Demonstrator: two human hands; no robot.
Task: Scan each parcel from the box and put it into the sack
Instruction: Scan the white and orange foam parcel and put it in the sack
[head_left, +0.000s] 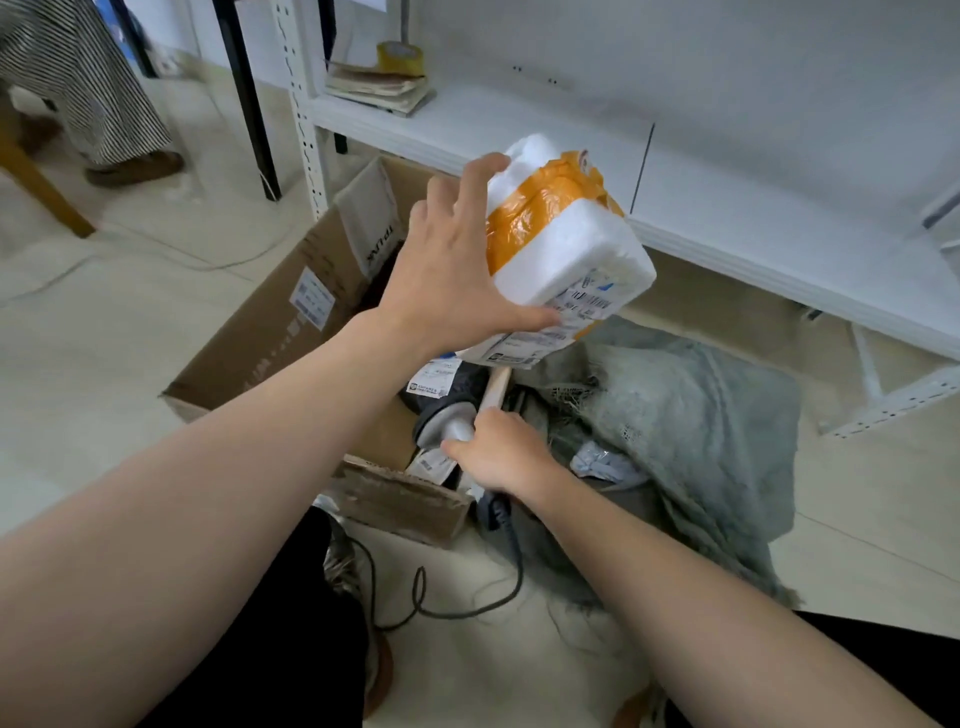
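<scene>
A pale tiled floor (130, 322) carries everything, with one white metal shelf unit (727, 197) running along the back and right. At the top left stands a second person in a striped garment (78, 78).

One open cardboard box (270, 332) sits on the floor in front of the shelf unit. One grey-green woven sack (691, 415) lies slumped just to its right, touching it. One crumpled grey packet (602, 462) lies on the sack.

The left hand (447, 270) holds one parcel (566, 249) in the air above the gap between box and sack. It is a white foam block bound with orange tape, tilted, its printed label at the lower end. The fingers are spread and clasped round its side, the thumb pressing on the label.

Inside the box lies a dark parcel (457, 384) with a white label; how many more lie there cannot be told.

The right hand (504, 452) is clenched round one scanner (447, 421), held low under the parcel; its dark cable (467, 608) loops across the floor.

On the shelf rest one stack of papers (379, 85) and one yellow tape roll (400, 57).
</scene>
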